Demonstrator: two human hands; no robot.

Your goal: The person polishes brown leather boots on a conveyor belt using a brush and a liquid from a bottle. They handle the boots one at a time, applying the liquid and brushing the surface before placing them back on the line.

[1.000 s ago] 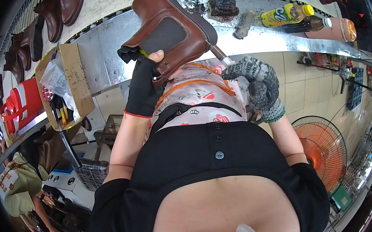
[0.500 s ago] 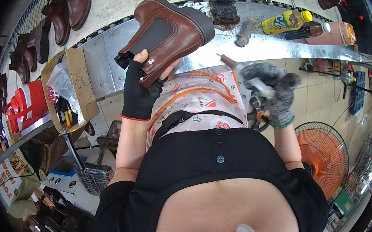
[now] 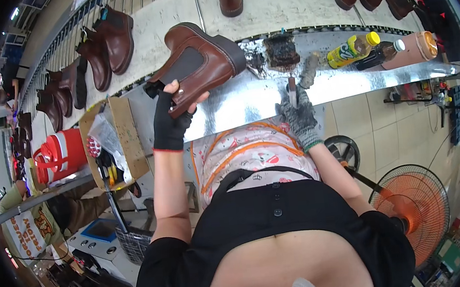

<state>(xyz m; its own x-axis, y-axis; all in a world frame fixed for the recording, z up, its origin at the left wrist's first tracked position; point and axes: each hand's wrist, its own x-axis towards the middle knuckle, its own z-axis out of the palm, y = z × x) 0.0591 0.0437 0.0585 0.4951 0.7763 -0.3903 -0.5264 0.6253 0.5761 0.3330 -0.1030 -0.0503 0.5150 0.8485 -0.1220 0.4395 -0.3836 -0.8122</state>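
A brown leather ankle boot with a dark elastic side panel lies tilted in my left hand, which wears a black fingerless glove. My thumb presses on the upper while the other fingers go underneath, and the dark sole points right. In a grey knit glove, my right hand is closed around a slim brown-ended tool pointing away from me; its exact kind is unclear. Just beyond that hand, a dark stained block rests on the metal ledge, beside a greyish crumpled piece.
A yellow-capped bottle, a dark bottle and a pink tumbler lie along the ledge. Several brown boots stand on the pale conveyor. At left are a cardboard box and red jug; an orange fan stands right.
My right hand has moved left and forward to the ledge with the tool. My left hand still holds the boot. The view has shifted, bringing another boot into sight on the conveyor.
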